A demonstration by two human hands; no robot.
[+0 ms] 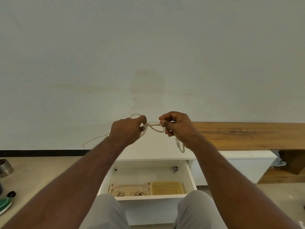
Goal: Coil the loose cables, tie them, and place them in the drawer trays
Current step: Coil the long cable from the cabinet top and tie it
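While my left hand (127, 130) and right hand (175, 125) each pinch the white cable (152, 124) stretched between them, they sit close together above the open drawer (149, 198); two coiled cables lie in its beige tray (130, 187).

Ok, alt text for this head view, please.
Both hands, left hand and right hand, hold a loose white cable stretched between them above an open white drawer. Inside, a beige tray holds two coiled cables beside a yellow tray.

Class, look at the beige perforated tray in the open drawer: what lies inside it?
Two coiled cables lie in the beige tray. Its near edge is hidden behind the drawer front.
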